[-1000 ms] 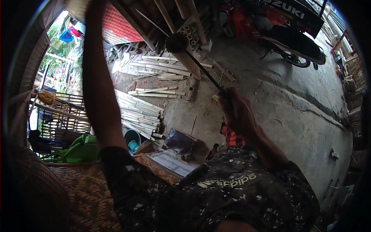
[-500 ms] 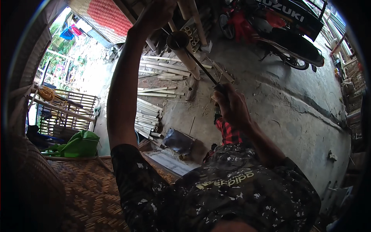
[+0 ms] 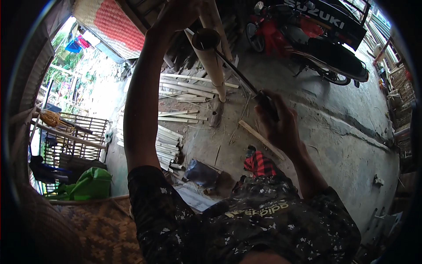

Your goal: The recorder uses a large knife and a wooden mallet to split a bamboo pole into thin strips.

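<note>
A thick bamboo pole point(image 3: 210, 66) stands tilted in front of me, its hollow dark end facing up and its lower end near the floor. Across that end lies a long, thin-bladed knife point(image 3: 237, 72). My right hand point(image 3: 277, 116) is closed around its dark handle, to the right of and below the pole's mouth. At the upper edge, my left hand point(image 3: 180, 16) is raised and closed beyond the pole's mouth, close to the blade's far end. What its fingers hold is cut off and too dark to make out.
Split bamboo strips point(image 3: 169, 143) lie in piles on the concrete floor, left of centre. One loose strip point(image 3: 261, 140) is below my right hand. A red and black motorcycle point(image 3: 303, 44) stands at the far right. A green bag point(image 3: 92, 182) sits by the woven mat point(image 3: 101, 224) at left.
My right hand has shifted right and slightly down with the knife, so more blade shows between hand and pole. The pole's mouth sits slightly higher and further right. My left hand stays closed up high.
</note>
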### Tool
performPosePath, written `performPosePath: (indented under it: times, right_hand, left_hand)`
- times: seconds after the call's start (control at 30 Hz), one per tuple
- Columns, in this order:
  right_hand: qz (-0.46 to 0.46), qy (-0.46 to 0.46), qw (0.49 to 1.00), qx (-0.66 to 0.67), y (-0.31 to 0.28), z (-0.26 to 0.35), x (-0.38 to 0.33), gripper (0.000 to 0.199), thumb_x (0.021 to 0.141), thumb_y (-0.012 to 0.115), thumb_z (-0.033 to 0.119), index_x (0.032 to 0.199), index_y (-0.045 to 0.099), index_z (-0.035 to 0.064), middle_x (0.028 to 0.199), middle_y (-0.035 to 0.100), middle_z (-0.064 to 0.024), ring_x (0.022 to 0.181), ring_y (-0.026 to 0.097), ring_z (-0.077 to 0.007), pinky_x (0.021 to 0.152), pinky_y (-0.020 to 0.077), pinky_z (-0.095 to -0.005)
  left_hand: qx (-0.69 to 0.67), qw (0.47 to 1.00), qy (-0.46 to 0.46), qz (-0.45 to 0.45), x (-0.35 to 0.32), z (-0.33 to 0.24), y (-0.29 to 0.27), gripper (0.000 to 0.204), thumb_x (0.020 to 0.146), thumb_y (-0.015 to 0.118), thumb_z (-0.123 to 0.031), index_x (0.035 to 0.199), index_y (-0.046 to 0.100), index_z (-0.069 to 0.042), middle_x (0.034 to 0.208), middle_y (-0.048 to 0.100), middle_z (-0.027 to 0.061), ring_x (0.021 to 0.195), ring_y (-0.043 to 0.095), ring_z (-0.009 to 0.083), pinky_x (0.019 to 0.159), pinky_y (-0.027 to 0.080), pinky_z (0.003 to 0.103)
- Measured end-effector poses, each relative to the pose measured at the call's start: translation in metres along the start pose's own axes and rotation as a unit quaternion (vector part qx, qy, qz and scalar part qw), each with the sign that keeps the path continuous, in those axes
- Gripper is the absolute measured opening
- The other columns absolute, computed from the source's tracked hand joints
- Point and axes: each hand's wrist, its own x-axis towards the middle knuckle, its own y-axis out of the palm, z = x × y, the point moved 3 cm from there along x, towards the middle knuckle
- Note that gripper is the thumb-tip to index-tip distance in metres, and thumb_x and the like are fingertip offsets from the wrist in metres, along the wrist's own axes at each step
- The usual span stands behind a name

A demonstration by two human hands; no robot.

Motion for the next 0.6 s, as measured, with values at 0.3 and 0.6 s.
performPosePath:
  times: [0.3, 0.6]
  right_hand:
    - [-0.074, -0.113, 0.987, -0.083, 0.001, -0.049, 0.133, 0.047, 0.095, 0.068, 0.008, 0.141, 0.057, 0.0014, 0.111, 0.074, -0.0215, 0.098, 0.076, -0.0308, 0.079, 0.0593, -0.0378]
    - [-0.062, -0.064, 0.995, -0.044, -0.039, -0.097, 0.260, 0.037, 0.099, 0.066, 0.016, 0.132, 0.064, 0.0004, 0.103, 0.076, -0.0156, 0.090, 0.075, -0.0178, 0.073, 0.0565, -0.0288]
  left_hand:
    - [0.025, 0.965, 0.222, -0.139, 0.155, 0.107, 0.053, 0.033, 0.096, 0.056, -0.017, 0.125, 0.072, -0.017, 0.096, 0.073, 0.0203, 0.083, 0.073, 0.0334, 0.078, 0.058, 0.044]
    - [-0.134, 0.985, 0.047, 0.097, 0.279, 0.155, 0.118, 0.041, 0.086, 0.058, -0.011, 0.125, 0.072, -0.012, 0.104, 0.075, 0.0167, 0.083, 0.074, 0.0290, 0.076, 0.060, 0.038]
